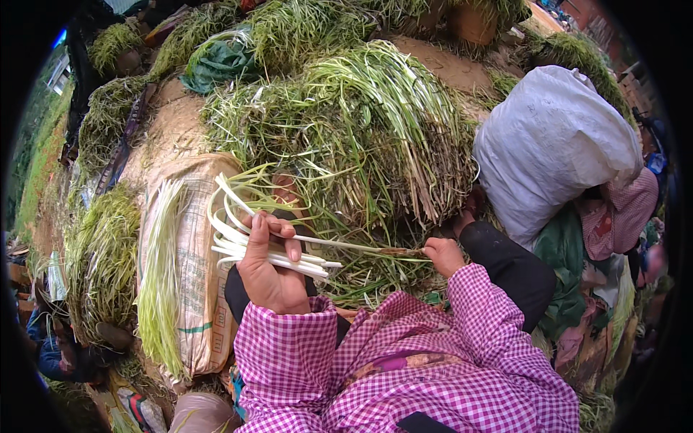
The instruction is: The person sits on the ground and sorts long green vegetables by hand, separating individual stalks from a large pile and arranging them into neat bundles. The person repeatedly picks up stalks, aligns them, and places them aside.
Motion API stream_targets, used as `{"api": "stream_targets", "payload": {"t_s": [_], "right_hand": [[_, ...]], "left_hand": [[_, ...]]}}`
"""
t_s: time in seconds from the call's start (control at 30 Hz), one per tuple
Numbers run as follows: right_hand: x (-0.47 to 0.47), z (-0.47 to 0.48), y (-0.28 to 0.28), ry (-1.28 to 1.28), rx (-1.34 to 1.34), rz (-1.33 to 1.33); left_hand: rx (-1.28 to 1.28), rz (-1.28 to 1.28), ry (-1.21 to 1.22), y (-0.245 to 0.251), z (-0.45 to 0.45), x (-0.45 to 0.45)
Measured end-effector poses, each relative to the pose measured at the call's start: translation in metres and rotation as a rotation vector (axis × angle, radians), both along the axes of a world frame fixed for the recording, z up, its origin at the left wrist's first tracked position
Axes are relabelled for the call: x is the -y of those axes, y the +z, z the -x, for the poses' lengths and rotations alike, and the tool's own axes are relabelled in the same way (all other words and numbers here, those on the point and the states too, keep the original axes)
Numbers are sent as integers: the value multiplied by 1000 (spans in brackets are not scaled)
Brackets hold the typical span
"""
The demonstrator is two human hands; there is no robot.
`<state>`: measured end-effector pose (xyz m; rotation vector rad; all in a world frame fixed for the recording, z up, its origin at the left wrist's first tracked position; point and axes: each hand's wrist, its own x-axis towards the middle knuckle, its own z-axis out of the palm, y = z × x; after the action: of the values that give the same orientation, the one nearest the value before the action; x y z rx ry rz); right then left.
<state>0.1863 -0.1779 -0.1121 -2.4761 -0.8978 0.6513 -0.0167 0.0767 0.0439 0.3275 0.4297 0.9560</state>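
My left hand (270, 260) is closed around a small bunch of pale, white-stemmed leafy stalks (303, 262), their light green tips curling away beyond the fingers. One longer stalk (335, 243) runs from between the thumb and fingers of my left hand across to my right hand (445, 256), which pinches its brown, dry-looking end. Beyond both hands lies a large heap of long green stalks (346, 140) with some brownish stem ends. To the left, a neat row of pale cleaned stalks (162, 270) rests on a printed woven sack (203, 281).
A full white woven sack (557, 146) stands at the right, near a person's checked sleeve (622, 211). More heaps of stalks (103, 265) lie left and at the back, with a green cloth or bag (224, 65) among them. Another person's blue clothing (51, 352) shows at lower left.
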Motion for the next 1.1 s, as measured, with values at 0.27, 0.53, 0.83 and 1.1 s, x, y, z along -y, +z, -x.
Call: {"api": "stream_targets", "payload": {"t_s": [0.27, 0.53, 0.83, 1.1], "right_hand": [[27, -10, -49, 48, 227, 646], [34, -8, -34, 82, 25, 651], [-15, 32, 40, -42, -1135, -431], [-28, 68, 107, -77, -1024, -578]], "left_hand": [[33, 17, -28, -3, 0, -3], [77, 65, -41, -5, -4, -1], [48, 34, -27, -9, -13, 4], [-121, 5, -79, -11, -22, 19]]}}
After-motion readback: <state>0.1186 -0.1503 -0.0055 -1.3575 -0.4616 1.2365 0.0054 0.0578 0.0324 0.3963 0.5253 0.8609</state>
